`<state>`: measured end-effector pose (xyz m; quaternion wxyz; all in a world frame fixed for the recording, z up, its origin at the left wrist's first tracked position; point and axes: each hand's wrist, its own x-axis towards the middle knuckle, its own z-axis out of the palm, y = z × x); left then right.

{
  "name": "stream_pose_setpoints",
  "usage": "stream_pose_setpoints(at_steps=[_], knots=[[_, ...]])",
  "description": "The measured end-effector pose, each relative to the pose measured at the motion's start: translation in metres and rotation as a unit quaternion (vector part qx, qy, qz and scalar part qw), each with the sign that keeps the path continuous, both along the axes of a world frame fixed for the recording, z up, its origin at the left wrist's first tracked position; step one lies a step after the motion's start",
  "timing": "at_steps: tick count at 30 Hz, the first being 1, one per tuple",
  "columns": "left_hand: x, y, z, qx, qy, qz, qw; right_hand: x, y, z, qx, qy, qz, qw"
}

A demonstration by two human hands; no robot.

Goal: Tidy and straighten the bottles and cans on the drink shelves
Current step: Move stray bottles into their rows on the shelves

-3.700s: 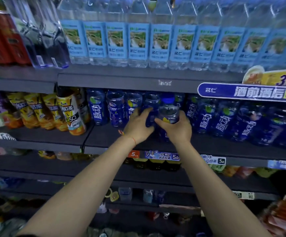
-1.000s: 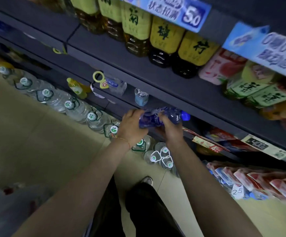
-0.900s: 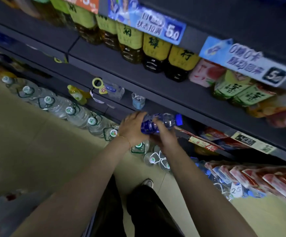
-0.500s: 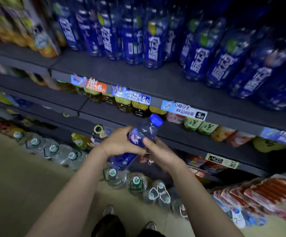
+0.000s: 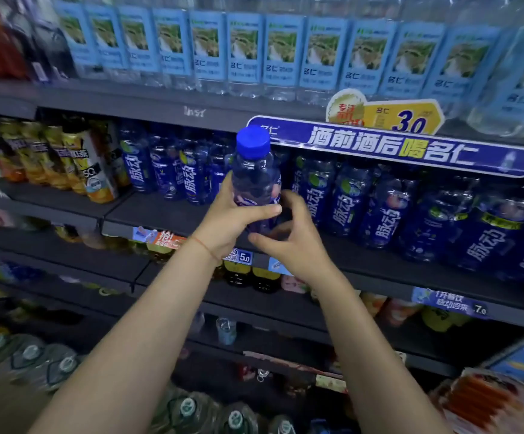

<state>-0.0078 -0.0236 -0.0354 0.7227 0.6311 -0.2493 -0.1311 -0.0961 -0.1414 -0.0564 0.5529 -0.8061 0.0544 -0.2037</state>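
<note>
At twelve o'clock from my wrists, level with the middle shelf [image 5: 173,214], I now have the blue-capped bottle [image 5: 254,170] standing upright in front of the gap in the row of blue bottles [image 5: 348,198]. Half a second ago I held it tilted and lower, down in front of the tea shelf, cap leaning toward one o'clock; a second ago it lay almost on its side near the floor-level shelves. So it has been lifted and turned upright, and my view has swung up with it.

My left hand [image 5: 232,220] grips the bottle's body, fingers wrapped round the far side and the thumb lying across the front. My right hand [image 5: 292,242] sits at four o'clock from the bottle with fingers loosely curved and spread; its fingertips look close to the base, but I cannot tell whether they touch it, and it is not gripping.

I judge the bottle is ready to go back into its row: the open slot lies straight behind it at twelve o'clock, with labelled bottles at nine and at three. The label seems turned away from me, so a twist may be needed before I set it down. The pale-labelled water bottles [image 5: 245,48] on the shelf above, at twelve o'clock, look evenly lined up.
</note>
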Motion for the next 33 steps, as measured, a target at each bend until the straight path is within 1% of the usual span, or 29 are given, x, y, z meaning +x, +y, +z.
stream_pose_setpoints(at_steps=[1, 2, 3, 5, 11, 13, 15, 16, 18, 20, 22, 25, 27, 30, 33], knots=[[0.003, -0.010, -0.005, 0.008, 0.007, 0.005, 1.000, 0.006, -0.004, -0.001, -0.032, 0.004, -0.036, 0.999], [0.004, -0.020, -0.011, 0.018, 0.010, 0.007, 1.000, 0.012, -0.009, -0.004, -0.044, 0.008, -0.067, 0.997], [0.006, -0.029, -0.017, 0.035, 0.009, 0.012, 0.999, 0.017, -0.014, -0.006, -0.036, 0.017, -0.089, 0.995], [0.012, -0.045, -0.026, 0.065, 0.007, 0.018, 0.998, 0.024, -0.026, -0.012, -0.011, 0.034, -0.104, 0.994], [0.036, -0.071, -0.033, 0.127, 0.012, 0.028, 0.991, 0.048, -0.048, -0.028, -0.079, 0.074, -0.143, 0.984], [0.044, -0.076, -0.032, 0.189, -0.052, 0.068, 0.978, 0.058, -0.053, -0.028, -0.082, 0.058, -0.152, 0.983], [0.052, -0.078, -0.032, 0.274, -0.132, 0.128, 0.944, 0.066, -0.055, -0.029, -0.051, 0.043, -0.156, 0.985], [0.054, -0.079, -0.033, 0.293, -0.146, 0.154, 0.932, 0.069, -0.056, -0.029, -0.038, 0.047, -0.158, 0.986], [0.056, -0.083, -0.035, 0.288, -0.117, 0.175, 0.934, 0.075, -0.059, -0.030, -0.050, 0.056, -0.161, 0.984], [0.057, -0.088, -0.035, 0.287, -0.074, 0.170, 0.940, 0.082, -0.062, -0.034, -0.093, 0.075, -0.150, 0.981], [0.058, -0.092, -0.038, 0.285, -0.048, 0.136, 0.948, 0.086, -0.065, -0.038, -0.111, 0.097, -0.121, 0.982], [0.056, -0.096, -0.046, 0.251, -0.012, 0.065, 0.966, 0.085, -0.069, -0.040, -0.119, 0.138, -0.074, 0.981], [0.052, -0.098, -0.049, 0.235, 0.000, 0.038, 0.971, 0.083, -0.070, -0.041, -0.126, 0.144, -0.054, 0.980], [0.047, -0.096, -0.051, 0.237, -0.007, 0.021, 0.971, 0.073, -0.067, -0.037, -0.094, 0.140, -0.073, 0.983], [0.036, -0.075, -0.054, 0.212, -0.015, 0.056, 0.976, 0.059, -0.057, -0.036, -0.051, 0.117, -0.066, 0.990]])
